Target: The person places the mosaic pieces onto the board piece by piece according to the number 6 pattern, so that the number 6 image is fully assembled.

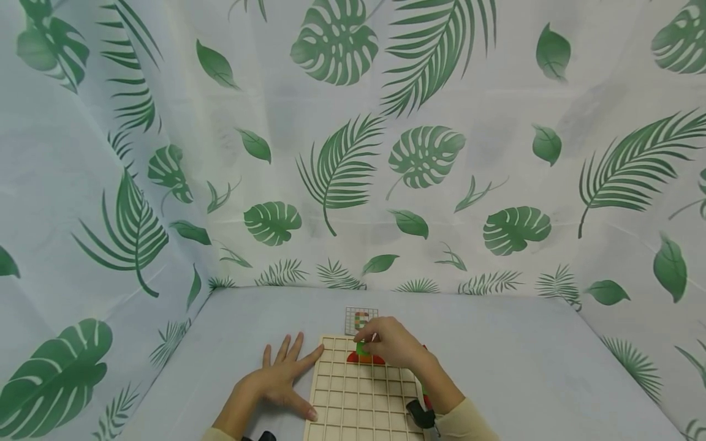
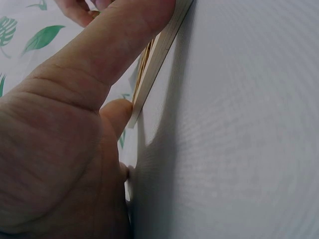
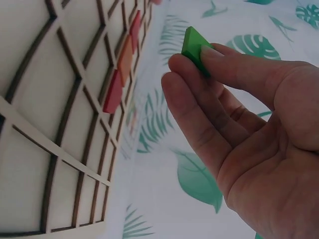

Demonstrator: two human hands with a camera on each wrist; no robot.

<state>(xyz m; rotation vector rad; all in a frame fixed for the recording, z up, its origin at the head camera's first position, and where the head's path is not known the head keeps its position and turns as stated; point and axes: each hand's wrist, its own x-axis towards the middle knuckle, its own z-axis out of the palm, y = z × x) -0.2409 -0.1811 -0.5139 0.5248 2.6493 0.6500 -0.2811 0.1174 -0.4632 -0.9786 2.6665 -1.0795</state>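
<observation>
Between thumb and fingers of my right hand (image 1: 390, 342) is a small green tile (image 3: 193, 47), held just off the wooden grid board (image 1: 358, 401). An orange tile (image 3: 125, 63) lies in the board's far rows, between a nearer red tile (image 3: 113, 93) and a farther red tile (image 3: 135, 31). My left hand (image 1: 280, 378) is spread beside the board. Its thumb and index fingertip touch the board's left edge, and the left wrist view shows the thumb against the board's side (image 2: 152, 72).
A gridded pattern card (image 1: 351, 324) with a coloured figure lies just beyond the board's far edge. More red and green pieces (image 1: 426, 398) show right of the board, partly hidden by my right forearm. Leaf-printed cloth (image 1: 353, 184) hangs behind the table.
</observation>
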